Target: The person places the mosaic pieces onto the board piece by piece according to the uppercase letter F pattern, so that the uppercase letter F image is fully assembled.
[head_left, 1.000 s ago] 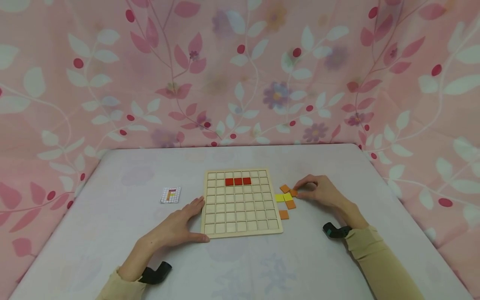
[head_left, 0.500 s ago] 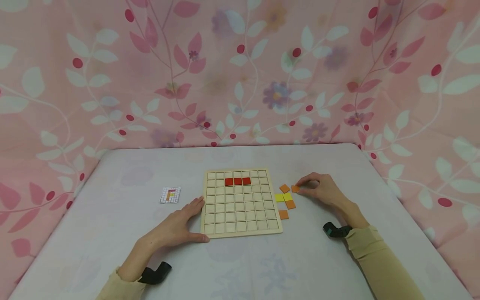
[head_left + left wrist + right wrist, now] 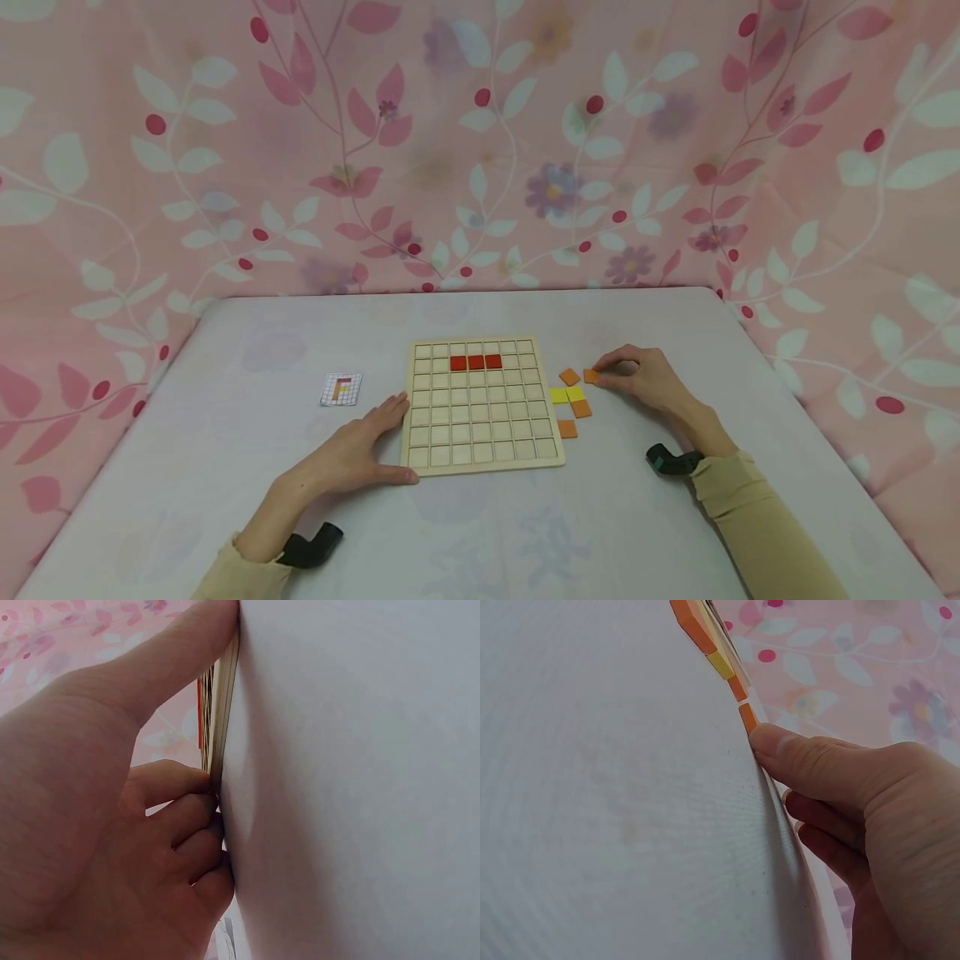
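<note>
Head view: the right hand pinches an orange square tile to the right of the wooden grid board, near two yellow tiles. The left hand lies with thumb and fingers spread, touching the board's left side. Three red tiles sit in the grid.

Left wrist view: thumb and fingers meet the board's edge.

Right wrist view: the thumb presses the orange square tile's end.

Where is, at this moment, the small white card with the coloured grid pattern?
In the head view, the small white card lies on the white table, left of the square pale wooden grid board, near the left hand.
</note>
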A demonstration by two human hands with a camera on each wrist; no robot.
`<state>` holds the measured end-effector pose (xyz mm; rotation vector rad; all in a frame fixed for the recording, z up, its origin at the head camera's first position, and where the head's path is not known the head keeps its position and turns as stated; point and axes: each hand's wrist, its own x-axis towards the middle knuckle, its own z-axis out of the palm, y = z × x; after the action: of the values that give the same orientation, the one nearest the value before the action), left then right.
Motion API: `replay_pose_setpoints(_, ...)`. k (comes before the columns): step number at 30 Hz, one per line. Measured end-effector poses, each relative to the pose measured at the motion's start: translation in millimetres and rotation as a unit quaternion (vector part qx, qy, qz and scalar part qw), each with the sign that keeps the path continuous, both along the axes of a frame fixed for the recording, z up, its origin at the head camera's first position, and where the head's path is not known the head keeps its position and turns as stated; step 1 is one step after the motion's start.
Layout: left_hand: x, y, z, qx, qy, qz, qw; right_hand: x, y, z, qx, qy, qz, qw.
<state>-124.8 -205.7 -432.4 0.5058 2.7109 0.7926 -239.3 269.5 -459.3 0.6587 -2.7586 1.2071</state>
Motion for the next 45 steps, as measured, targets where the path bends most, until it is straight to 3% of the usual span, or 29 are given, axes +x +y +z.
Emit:
replay_pose_setpoints(8, -1.1, 1, 1.2, -0.001, -0.008, 0.002, 1.0000, 2.0, -4, 9.9, -0.025, -0.038, -0.051, 0.998)
replay_pose_setpoints(12, -0.9, 2, 1.4, -0.001, -0.011, 0.005, 0.9999, 3.0, -15, 17.9, -0.029, -0.040, -0.057, 0.997)
replay_pose_setpoints(23, 0.0, 2, 2.2, 0.000, -0.007, 0.004, 1.0000, -1.7, -64, 33.7, -0.048, -0.024, -0.023, 0.998)
replay_pose_setpoints(29, -0.7, 1, 2.3, 0.001, -0.001, 0.000, 1.0000, -2.9, -101, 35.7, -0.061, -0.045, -0.020, 0.997)
replay_pose_setpoints(45, -0.2, 0, 1.4, 0.002, -0.001, -0.002, 1.0000, -4.0, -179, 36.4, -0.057, -0.014, 0.029, 0.998)
